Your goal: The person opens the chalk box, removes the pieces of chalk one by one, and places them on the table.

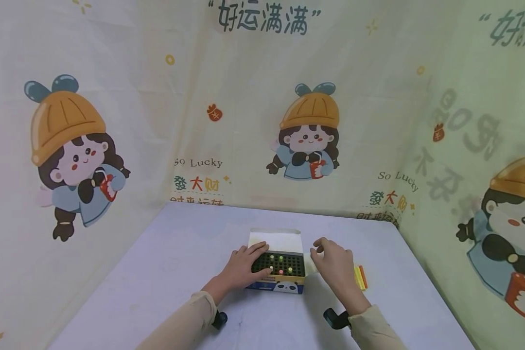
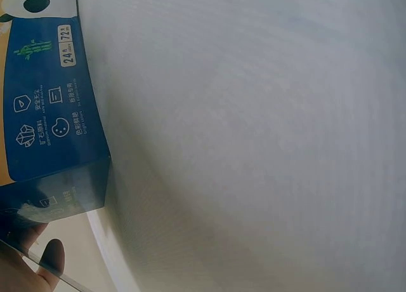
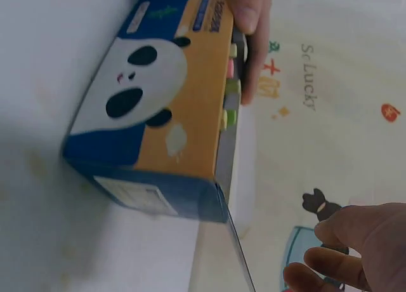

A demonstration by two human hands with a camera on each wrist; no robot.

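One box (image 1: 273, 283) | touching left grip (image 1: 243, 266) | just left of right grip (image 1: 335, 265)

We face a makeshift, curtained booth. Printed cartoon sheets (image 1: 240, 141) enclose our pale bench (image 1: 188, 257) on three sides.

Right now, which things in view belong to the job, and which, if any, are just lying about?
Belongs:
- box
- black holed tray
- sticks standing in the tray
- probably the loose yellow and orange sticks, beside the right hand

Surroundings:
- table
- printed backdrop
- dark wrist device
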